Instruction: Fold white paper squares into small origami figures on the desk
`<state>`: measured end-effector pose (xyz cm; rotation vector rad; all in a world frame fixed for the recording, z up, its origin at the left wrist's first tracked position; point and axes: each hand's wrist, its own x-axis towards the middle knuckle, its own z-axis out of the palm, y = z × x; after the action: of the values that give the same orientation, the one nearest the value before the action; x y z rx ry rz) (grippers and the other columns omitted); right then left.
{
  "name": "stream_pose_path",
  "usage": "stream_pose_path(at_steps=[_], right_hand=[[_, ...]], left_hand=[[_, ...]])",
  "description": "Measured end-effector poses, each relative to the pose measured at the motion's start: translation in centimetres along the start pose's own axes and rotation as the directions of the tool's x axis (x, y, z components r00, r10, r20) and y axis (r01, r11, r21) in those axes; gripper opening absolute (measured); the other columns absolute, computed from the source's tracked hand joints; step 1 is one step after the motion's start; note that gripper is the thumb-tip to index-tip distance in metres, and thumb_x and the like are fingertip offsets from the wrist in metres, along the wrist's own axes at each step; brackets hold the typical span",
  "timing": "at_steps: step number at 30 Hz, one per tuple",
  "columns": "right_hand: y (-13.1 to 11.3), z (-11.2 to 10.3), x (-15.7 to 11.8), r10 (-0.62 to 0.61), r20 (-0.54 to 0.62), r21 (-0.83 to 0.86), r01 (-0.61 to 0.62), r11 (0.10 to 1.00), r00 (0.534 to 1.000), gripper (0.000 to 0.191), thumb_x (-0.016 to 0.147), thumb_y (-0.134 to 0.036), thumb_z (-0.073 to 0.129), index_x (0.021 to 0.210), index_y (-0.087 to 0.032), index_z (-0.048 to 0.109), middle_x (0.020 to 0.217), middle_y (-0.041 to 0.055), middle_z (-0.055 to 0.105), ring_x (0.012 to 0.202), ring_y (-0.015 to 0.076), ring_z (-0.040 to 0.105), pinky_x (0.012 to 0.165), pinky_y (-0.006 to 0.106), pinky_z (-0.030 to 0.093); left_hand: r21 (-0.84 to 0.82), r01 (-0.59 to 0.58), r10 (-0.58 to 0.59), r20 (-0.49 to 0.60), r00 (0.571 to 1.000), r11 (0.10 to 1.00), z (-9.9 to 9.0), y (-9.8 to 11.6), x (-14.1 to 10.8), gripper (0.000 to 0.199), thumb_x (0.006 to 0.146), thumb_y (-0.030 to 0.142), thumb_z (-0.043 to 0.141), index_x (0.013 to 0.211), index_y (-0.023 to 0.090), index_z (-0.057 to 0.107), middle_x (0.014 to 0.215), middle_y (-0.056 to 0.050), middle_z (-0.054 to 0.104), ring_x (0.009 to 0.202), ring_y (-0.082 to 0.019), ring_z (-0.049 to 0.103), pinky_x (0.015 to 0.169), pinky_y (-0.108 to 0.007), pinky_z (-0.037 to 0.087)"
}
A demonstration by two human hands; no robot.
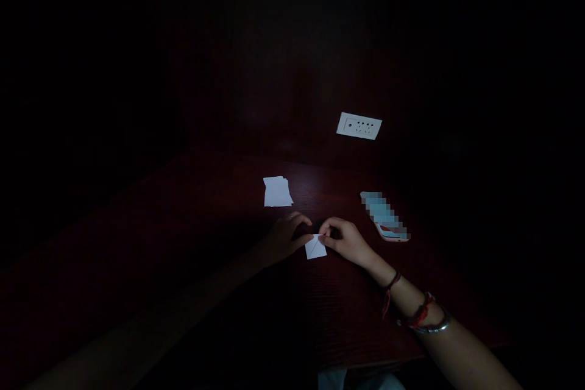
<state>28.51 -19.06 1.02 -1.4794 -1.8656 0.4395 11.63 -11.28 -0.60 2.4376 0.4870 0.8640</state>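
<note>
The table (326, 186) extends broadly leftward, its near edge visible at lower right. The left hand (286, 236), thumb and forefinger apart, faces the right hand (348, 242), thumb and forefinger pinched; right of both lies the phone (382, 212), and beyond the left, the sheets (276, 192). The paper (315, 248) lies between the hands, left thumb at one far corner, right fingers clamped on the other.

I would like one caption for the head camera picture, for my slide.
In dim light, the left hand and right hand touch a small white paper; larger sheets lie beyond.
</note>
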Motion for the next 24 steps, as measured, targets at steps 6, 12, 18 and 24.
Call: stream_pose_path(at_steps=[6, 12, 18, 24], right_hand=[[0.1, -0.3, -0.1, -0.002, -0.152, 0.039, 0.008, 0.999, 0.988, 0.003, 0.068, -0.014, 0.055, 0.066, -0.016, 0.055, 0.066, -0.0014, 0.049, 0.062, 0.0104, 0.045, 0.056, 0.021, 0.035], [-1.0, -0.9, -0.9, -0.075, -0.178, 0.048, 0.084, 0.995, 0.981, 0.013, 0.067, -0.013, 0.056, 0.079, -0.017, 0.056, 0.072, -0.0008, 0.049, 0.067, 0.0116, 0.047, 0.060, 0.022, 0.037], [-2.6, -1.8, -1.4, -0.127, -0.199, -0.013, 0.127, 0.992, 0.972, 0.012, 0.075, -0.015, 0.050, 0.077, -0.018, 0.061, 0.078, 0.0025, 0.049, 0.075, 0.0132, 0.048, 0.066, 0.024, 0.039], [-3.0, -2.2, -1.7, -0.181, -0.146, -0.082, 0.171, 0.982, 0.973, 0.012, 0.076, -0.011, 0.048, 0.076, -0.018, 0.058, 0.079, 0.0026, 0.051, 0.076, 0.0138, 0.047, 0.068, 0.025, 0.039]], left_hand=[[0.007, -0.019, 0.019, 0.023, 1.000, 1.000, -0.3, 0.5, 0.1, 0.012, 0.079, 0.025, 0.048, 0.074, 0.016, 0.054, 0.090, -0.003, 0.053, 0.083, -0.015, 0.051, 0.074, -0.027, 0.041], [0.079, -0.024, 0.021, 0.037, 0.999, 0.997, -0.7, 1.8, 0.2, 0.018, 0.086, 0.024, 0.039, 0.080, 0.016, 0.054, 0.087, -0.002, 0.053, 0.082, -0.013, 0.050, 0.074, -0.025, 0.040], [0.207, -0.054, 0.048, 0.035, 0.998, 0.977, -0.3, 3.5, 0.3, 0.021, 0.088, 0.023, 0.033, 0.084, 0.017, 0.053, 0.079, -0.002, 0.054, 0.075, -0.014, 0.050, 0.073, -0.026, 0.040], [0.289, -0.093, 0.086, 0.038, 0.996, 0.953, 0.0, 4.0, 0.2, 0.020, 0.087, 0.018, 0.032, 0.085, 0.017, 0.053, 0.083, -0.003, 0.054, 0.077, -0.015, 0.050, 0.076, -0.029, 0.039]])
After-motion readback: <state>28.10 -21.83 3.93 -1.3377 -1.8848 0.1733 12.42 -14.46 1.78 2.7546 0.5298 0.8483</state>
